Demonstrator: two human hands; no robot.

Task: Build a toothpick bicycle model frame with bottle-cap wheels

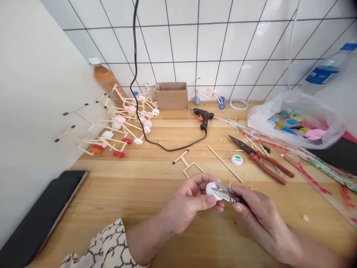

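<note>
My left hand (192,201) holds a white bottle cap (210,189) between thumb and fingers, just above the wooden table. In my right hand (259,216) are small scissors (223,193) with dark handles, their metal blades lying against the cap. Behind my hands lies a small stick frame (185,162) with a dark-ended crossbar. To its right are a thin wooden stick (225,164) and another white cap (237,160) with a green mark. Red-handled pliers (259,158) rest farther right.
A black glue gun (203,117) with its cord lies behind. Stick models with cap wheels (119,120) crowd the left. A bag of caps (295,119) and strips are at right, a phone (47,212) at front left, a cardboard box (171,96) by the wall.
</note>
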